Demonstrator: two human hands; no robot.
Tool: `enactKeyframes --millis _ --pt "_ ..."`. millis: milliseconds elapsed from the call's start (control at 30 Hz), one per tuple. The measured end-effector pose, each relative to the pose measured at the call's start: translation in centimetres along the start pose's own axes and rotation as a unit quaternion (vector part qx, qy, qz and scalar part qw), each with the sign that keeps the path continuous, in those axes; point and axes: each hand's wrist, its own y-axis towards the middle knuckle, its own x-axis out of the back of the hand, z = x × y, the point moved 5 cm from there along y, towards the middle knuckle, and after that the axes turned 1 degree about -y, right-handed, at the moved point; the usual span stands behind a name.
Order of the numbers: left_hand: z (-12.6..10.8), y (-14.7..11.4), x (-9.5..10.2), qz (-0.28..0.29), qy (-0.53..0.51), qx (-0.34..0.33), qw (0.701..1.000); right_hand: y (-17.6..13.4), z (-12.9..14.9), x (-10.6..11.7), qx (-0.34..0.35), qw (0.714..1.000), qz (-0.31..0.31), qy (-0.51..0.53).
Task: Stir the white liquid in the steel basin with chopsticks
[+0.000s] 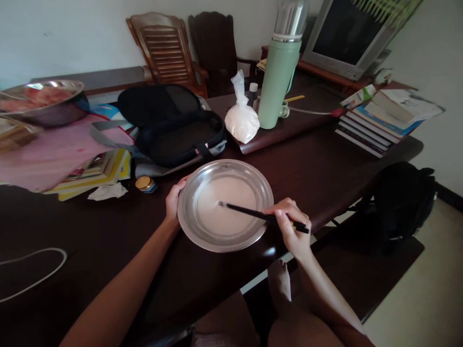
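Bare legs (224,325) show at the bottom, below the near edge of a dark table (300,159). A metal bowl (187,207) at that edge holds a pale, milky liquid (217,221). The left hand (174,197) touches the bowl's left side, fingers partly hidden; how firmly they close cannot be told. The right hand (293,224) is clamped around black chopsticks (249,211), tips in the liquid.

Farther left, another metal bowl (39,117) contains pinkish pieces. A tied clear bag (241,125) of white powder stands beside a green flask (277,82).

An open black case (173,127) crowds the space just beyond the bowl, near a gold-lidded jar (144,184). Stacked books (376,126) sit to the right. Wooden chairs (162,48) and a television (347,31) stand behind.
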Motion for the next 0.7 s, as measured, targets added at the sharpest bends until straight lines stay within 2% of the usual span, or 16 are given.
enactKeyframes --millis 67,167,200,233,367,400,467,567,600,700 --pt "0.0 0.0 0.0 -0.004 0.003 -0.002 1.0 0.0 0.1 0.1 0.011 1.0 -0.007 -0.024" --pt "0.0 0.0 0.1 -0.01 0.004 -0.003 1.0 -0.1 -0.1 1.2 -0.009 0.996 -0.087 0.001" --pt "0.0 0.0 0.1 -0.011 0.005 -0.001 1.0 -0.1 -0.1 1.3 -0.018 0.995 -0.096 0.018" --pt "0.0 0.0 0.1 -0.01 0.006 0.0 1.0 -0.1 -0.1 1.2 -0.022 0.995 -0.088 0.032" --pt "0.0 -0.1 0.1 -0.014 0.007 0.005 1.0 0.0 0.1 -0.2 -0.001 1.0 0.026 0.003" --pt "0.0 -0.1 0.1 -0.016 0.006 0.003 1.0 0.0 0.1 -0.2 0.003 1.0 0.027 -0.012" --pt "-0.1 0.0 0.1 -0.011 0.009 -0.002 1.0 0.0 -0.1 0.3 -0.006 0.999 -0.022 -0.023" --pt "-0.1 0.0 0.0 -0.002 0.013 -0.006 1.0 -0.2 -0.4 1.1 -0.033 0.995 -0.087 0.02" --pt "0.0 0.0 0.0 -0.003 0.014 -0.005 1.0 -0.2 -0.3 1.0 -0.035 0.995 -0.08 0.037" --pt "0.0 0.0 0.1 -0.008 0.014 0.003 1.0 -0.2 -0.1 0.2 -0.02 0.999 -0.004 0.038"
